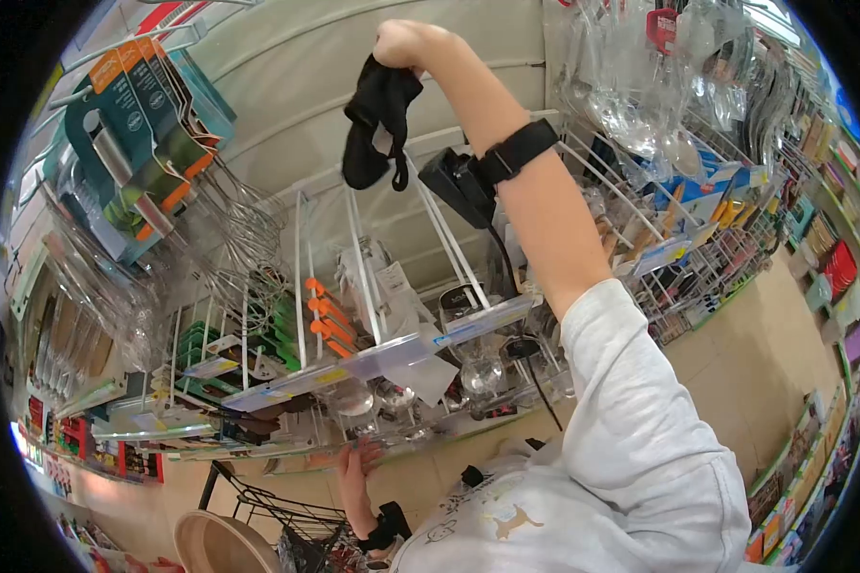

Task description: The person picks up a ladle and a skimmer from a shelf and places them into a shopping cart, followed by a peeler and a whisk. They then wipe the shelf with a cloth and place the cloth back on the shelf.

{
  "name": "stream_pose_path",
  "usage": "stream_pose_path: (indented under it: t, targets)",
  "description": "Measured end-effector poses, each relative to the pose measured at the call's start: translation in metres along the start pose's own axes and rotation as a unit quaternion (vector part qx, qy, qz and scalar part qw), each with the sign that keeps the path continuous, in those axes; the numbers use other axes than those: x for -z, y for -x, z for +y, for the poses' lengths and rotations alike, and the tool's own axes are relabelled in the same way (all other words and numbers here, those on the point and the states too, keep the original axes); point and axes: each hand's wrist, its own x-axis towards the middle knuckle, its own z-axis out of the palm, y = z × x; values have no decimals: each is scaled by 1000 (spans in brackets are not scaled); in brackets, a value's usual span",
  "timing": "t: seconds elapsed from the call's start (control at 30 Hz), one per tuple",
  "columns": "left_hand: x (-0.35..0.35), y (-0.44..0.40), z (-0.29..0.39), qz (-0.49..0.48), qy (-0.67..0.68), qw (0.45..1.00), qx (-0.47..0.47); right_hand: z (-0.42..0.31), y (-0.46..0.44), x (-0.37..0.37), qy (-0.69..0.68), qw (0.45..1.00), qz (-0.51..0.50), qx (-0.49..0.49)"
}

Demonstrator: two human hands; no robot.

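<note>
Raised high in front of the pale back panel, my right hand (406, 45) is closed around a black fabric item (373, 124). The item hangs down from my fist and has a narrow loop at its lower right; its exact kind is unclear. Behind it are white display hooks (358, 258). Low down, my left hand (355, 468) is at the lower edge of the rack, fingers stretched out, with nothing visible in it. Black straps with small devices (463, 181) sit on both my wrists.
Packaged utensils (129, 143) and wire whisks (244, 229) hang at the left. Orange-handled tools (327, 320) hang on the middle hooks, above a price rail (382, 358). Wrapped ladles and spoons (640, 95) fill the upper right. A black wire basket (277, 506) and a beige tub (222, 544) are below.
</note>
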Motion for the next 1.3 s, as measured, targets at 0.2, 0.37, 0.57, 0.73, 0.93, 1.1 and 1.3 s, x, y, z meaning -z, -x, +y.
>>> stream_pose_path:
  t: [0.2, 0.37, 0.57, 0.73, 0.93, 1.1, 1.3]
  targets:
    - [1, 0, 2, 12, -15, 1000, 22, 14, 34, 13, 27, 1000, 5, 0]
    - [1, -13, -19, -7, 0, 999, 48, 45, 76, 60, 27, 992, 116, -32]
    - [-9, -32, -22, -77, -23, 994, 77, 26, 110, 83, -22, 912, 380, 152]
    - [-22, -27, -10, -82, -39, 994, 60, -2, 119, 73, 236, 836, 451, 206]
    - [-36, -24, -7, -80, -51, 994, 50, -15, 149, 105, 345, 862, 260, 266]
    - [-39, -29, -11, -81, -24, 995, 50, -13, 161, 126, 118, 990, 76, 9]
    - [-37, -36, -19, -71, -24, 995, 70, 58, 172, 60, 103, 988, 49, 105]
